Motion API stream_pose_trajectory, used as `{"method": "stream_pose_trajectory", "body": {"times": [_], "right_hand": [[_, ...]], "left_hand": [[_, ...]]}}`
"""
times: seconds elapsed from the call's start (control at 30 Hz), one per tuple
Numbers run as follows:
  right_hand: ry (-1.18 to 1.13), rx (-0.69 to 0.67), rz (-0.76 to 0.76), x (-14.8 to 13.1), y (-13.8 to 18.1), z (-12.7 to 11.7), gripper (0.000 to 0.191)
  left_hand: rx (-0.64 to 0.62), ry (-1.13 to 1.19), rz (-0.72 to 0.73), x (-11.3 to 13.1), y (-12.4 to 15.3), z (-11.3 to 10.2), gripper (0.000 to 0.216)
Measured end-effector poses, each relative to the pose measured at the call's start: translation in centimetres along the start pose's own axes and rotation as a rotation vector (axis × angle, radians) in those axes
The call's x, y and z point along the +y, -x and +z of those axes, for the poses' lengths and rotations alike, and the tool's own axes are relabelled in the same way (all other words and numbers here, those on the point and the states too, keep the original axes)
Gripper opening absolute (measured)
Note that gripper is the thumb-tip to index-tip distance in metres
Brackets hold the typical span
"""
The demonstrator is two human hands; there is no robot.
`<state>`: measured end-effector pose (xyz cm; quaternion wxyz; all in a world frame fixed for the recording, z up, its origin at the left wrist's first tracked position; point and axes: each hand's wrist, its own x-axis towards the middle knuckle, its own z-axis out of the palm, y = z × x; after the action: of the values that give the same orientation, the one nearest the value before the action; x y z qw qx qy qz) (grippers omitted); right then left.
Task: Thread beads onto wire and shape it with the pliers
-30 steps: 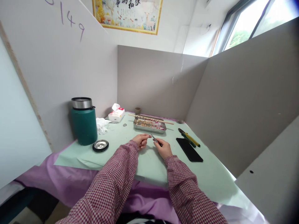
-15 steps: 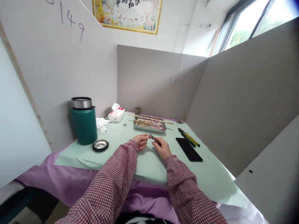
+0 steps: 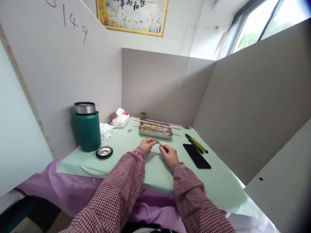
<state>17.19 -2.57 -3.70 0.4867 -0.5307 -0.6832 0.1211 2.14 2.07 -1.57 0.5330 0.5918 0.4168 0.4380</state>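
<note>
We pinched small pliers [image 3: 162, 146] in our right hand [image 3: 170, 154], at six o'clock of the tray [image 3: 155, 131]; our left hand [image 3: 147, 144] nipped something tiny, probably light, slippery wire, best held near its end.

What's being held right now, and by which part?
The right hand grips small pliers by the handles. The left hand pinches something at the tool's tip, too small to identify.

Long sleeves in a small red-and-white check are being worn, buttoned close at both wrists, hands left bare.
</note>
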Motion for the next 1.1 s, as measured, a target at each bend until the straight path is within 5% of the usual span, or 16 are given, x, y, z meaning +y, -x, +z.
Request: {"method": "stream_pose_trajectory", "body": {"times": [0.47,0.83,1.1], "right_hand": [[0.059,0.053,-0.044,0.7,-0.2,0.6,0.028],[-0.007,0.053,-0.05,0.4,-0.2,0.3,0.03],[0.014,0.098,0.009,0.6,-0.3,0.2,0.033]], "left_hand": [[0.173,-0.276,0.211,-1.6,-1.2,0.3,0.02],[-0.012,-0.018,0.001,-0.2,0.1,0.3,0.028],[0.032,-0.107,0.004,0.1,0.3,0.3,0.031]]}}
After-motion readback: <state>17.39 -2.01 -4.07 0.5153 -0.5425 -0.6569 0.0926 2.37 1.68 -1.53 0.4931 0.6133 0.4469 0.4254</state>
